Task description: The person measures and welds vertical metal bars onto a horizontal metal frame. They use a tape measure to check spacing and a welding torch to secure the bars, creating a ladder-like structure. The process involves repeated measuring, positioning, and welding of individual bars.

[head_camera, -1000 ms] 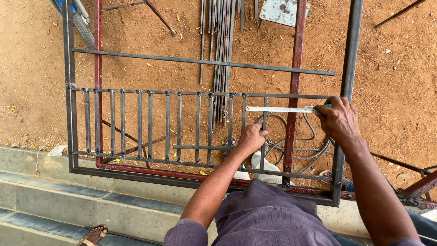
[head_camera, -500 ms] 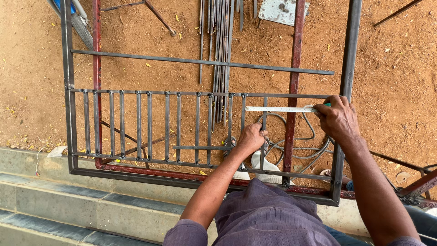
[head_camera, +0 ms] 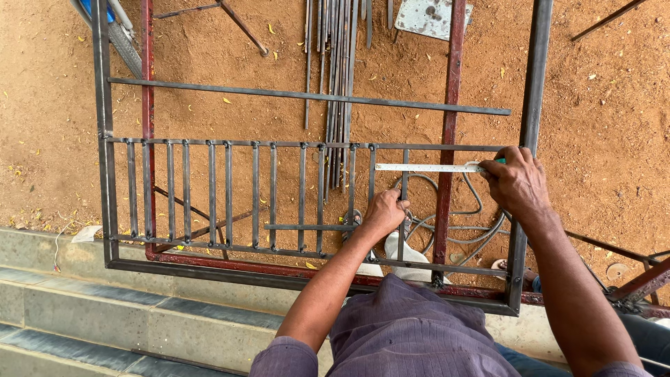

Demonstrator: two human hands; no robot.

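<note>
The left hand [head_camera: 385, 211] is closed around a thin upright bar [head_camera: 403, 202] of the metal grille frame [head_camera: 105, 174], gripping it near its middle, close to the frame's right end. The right hand [head_camera: 516, 183] is curled with its fingers pinched on the end of a tape measure [head_camera: 427, 167], whose pale blade is drawn out flat and level to the left, just under the frame's upper horizontal rail and across the red upright post [head_camera: 447, 160]. The blade's far tip reaches the bars just beside the one the left hand holds. The right hand sits against the frame's right edge bar [head_camera: 534, 84].

The frame lies over reddish dirt ground [head_camera: 614, 126], its lower edge resting near grey concrete steps [head_camera: 105, 307]. A bundle of long steel rods [head_camera: 338, 63] lies on the dirt beyond the frame's top rail, with a grey metal plate [head_camera: 429, 15] near the upper edge. Coiled cable [head_camera: 460, 216] shows through the frame below the tape.
</note>
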